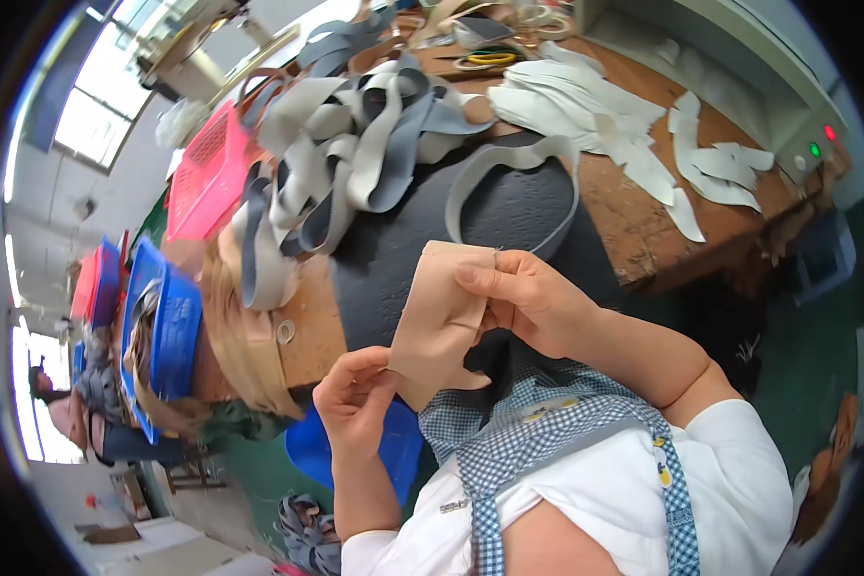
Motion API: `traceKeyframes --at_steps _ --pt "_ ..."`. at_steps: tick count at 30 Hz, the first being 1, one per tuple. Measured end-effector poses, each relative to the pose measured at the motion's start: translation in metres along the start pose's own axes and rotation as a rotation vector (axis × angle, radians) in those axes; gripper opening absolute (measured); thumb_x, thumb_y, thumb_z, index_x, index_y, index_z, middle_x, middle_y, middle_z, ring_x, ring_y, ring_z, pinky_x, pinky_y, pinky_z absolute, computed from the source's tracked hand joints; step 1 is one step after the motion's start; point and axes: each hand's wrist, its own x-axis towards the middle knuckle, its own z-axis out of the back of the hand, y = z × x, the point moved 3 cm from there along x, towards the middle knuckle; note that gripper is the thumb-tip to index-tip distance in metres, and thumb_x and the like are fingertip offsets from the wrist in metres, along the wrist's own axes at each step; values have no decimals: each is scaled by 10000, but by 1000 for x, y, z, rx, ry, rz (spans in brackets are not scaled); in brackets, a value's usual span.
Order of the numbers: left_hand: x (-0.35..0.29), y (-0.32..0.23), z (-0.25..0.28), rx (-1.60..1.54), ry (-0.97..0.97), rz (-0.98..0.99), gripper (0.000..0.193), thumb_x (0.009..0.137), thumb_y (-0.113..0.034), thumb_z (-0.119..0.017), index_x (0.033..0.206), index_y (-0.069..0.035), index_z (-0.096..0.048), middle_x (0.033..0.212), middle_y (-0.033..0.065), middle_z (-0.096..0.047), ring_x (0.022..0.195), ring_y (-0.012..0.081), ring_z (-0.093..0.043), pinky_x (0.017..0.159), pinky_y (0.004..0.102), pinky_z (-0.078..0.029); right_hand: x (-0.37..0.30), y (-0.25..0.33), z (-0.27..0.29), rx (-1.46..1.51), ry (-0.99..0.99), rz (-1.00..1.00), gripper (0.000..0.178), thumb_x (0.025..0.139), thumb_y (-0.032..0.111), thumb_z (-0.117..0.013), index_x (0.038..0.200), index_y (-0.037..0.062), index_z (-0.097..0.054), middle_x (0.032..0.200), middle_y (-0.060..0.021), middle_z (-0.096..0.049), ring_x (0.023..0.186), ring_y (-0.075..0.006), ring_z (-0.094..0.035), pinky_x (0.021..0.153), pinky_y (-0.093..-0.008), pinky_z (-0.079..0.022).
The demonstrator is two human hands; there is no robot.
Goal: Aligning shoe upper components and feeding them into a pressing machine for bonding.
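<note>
Between my two hands is a tan, leather-like cut piece (442, 312), held up over my lap in front of the bench edge. My right hand (533, 298) pinches its upper right part, thumb on top. Fingers of my left hand (357, 392) grip its lower left edge. The piece has an irregular outline with a pointed tab at the lower right. Behind it a black mat (384, 278) covers part of the bench, and a loop of grey strip (568, 182) lies on that mat.
Tangled grey strips (355, 144) heap at the back left. White cut pieces (586, 101) lie at the back right, near a machine housing (739, 67) with lit buttons. A pink basket (206, 178), tan strips (245, 331) and a blue basket (163, 326) are leftward. A person sits far left.
</note>
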Motion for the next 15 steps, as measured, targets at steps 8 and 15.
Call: traceKeyframes --at_steps 8,15 --pt "19 39 -30 -12 19 163 197 898 103 -620 1090 64 -643 974 70 -707 882 99 -665 805 217 -516 -26 2 31 159 -186 -8 291 968 261 -655 1143 28 -659 1028 -65 -697 888 -124 -678 817 -287 -565" --pt "16 49 -65 -57 146 237 183 895 70 -643 1074 40 -665 954 52 -720 865 91 -673 771 219 -519 -77 15 42 -222 -190 -43 342 936 208 -690 1191 -17 -651 1092 -69 -704 1002 -139 -664 887 -298 -513"
